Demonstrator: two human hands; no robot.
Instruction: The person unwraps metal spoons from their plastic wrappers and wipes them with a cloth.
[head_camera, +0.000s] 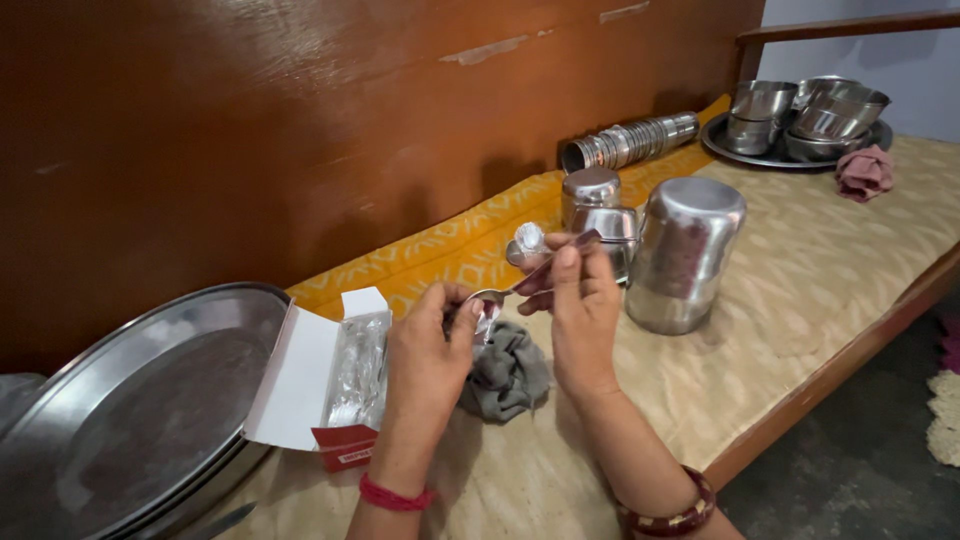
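Note:
My left hand and my right hand are raised together over the bed, both gripping one small steel spoon. The left fingers pinch its bowl end, the right fingers hold the handle end. Just below the hands lies a crumpled grey cloth. Left of my left hand stands an open red and white carton holding several plastic-wrapped spoons.
A large steel plate leans at the left. An upturned steel pot, lidded steel containers, a row of stacked steel cups, a tray of steel bowls and a pink cloth sit beyond. The wooden bed edge runs at the right.

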